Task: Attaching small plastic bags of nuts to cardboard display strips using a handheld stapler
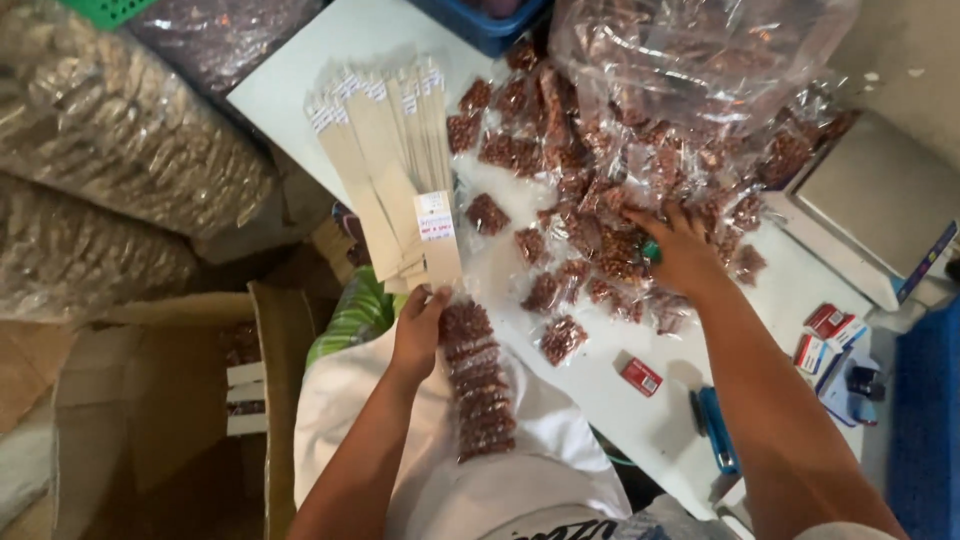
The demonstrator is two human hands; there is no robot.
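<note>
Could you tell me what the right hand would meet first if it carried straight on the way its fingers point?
The right hand already rests on the heap of small clear packets of brown nuts; going on, it would probably push deeper into that heap.

Packets (600, 200) on table (300, 80), scale (870, 200) right

A fan of tan card labels (385, 150) spreads across the white counter (300, 80), each with a white tag on it. Below it hangs a strip of clear packets (478, 380) filled with reddish-brown pieces. Loose little packets (560, 338) of the same scatter to the right. Small red boxes (641, 376) lie near the counter's edge. A large clear bag (700, 50) bulges up top.
</note>
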